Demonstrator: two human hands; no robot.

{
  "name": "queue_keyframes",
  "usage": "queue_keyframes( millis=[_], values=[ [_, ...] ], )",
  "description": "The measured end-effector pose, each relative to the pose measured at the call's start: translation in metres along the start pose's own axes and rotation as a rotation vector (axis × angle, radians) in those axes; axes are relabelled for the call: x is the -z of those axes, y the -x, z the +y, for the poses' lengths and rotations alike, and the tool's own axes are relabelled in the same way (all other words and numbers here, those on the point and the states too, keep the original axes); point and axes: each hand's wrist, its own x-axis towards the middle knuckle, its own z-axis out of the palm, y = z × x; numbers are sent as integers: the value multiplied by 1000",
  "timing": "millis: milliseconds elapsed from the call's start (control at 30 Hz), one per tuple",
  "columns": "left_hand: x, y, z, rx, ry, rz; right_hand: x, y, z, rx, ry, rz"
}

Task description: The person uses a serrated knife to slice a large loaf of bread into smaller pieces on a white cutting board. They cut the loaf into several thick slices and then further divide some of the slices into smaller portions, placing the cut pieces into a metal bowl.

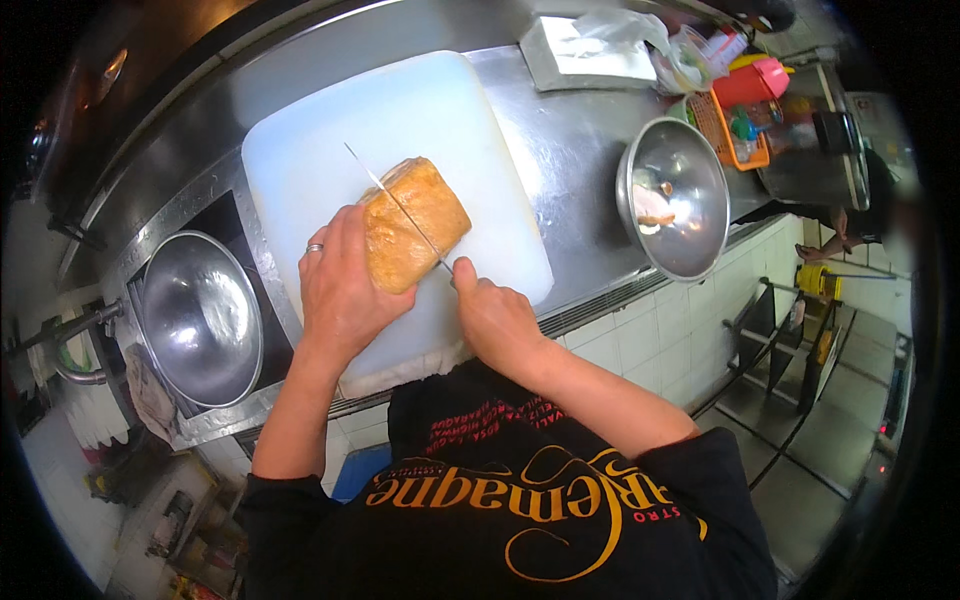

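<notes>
On a white plastic cutting board point(487, 172) lies a golden-brown block of food point(442, 199) that looks like cooked or smoked meat. My left hand point(341, 281), with a ring on one finger, grips the block's left end, thumb on the near side and fingers over the far side. In my right hand point(495, 319) is the handle of a kitchen knife point(409, 216). Its thin blade lies slantwise across the top of the block, and the tip reaches past the far edge. How deep the edge sits is hard to see.
A steel bowl point(686, 240) at right holds pinkish pieces. Another steel bowl point(199, 322) rests over the sink opening at left. Along the back right are a white box point(577, 64) and an orange basket point(712, 124). Another person's hand point(814, 253) shows at far right.
</notes>
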Motion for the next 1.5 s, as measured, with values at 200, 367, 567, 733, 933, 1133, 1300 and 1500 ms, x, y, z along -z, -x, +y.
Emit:
queue_keyframes(
  millis=[200,367,567,733,933,1133,1300,1500],
  values=[
    [4,9,7,24,2,-58,53,33,-22,16,32,-150],
    [-4,9,10,-22,19,13,18,20,-11,-40,102,-117],
    [-7,8,5,2,16,-27,6,17,-1,8,99,-21],
    [0,10,10,38,11,-23,79,47,-27,-22,119,-285],
    [-1,9,7,1,44,-2,51,34,-21,-55,126,-204],
    [-8,12,6,0,21,-20,-10,10,8,6,188,42],
    [-13,15,3,-42,-4,24,-17,12,17,41,65,52],
    [-6,14,1,22,-44,-23,31,52,15,50,-302,-103]
  ],
)
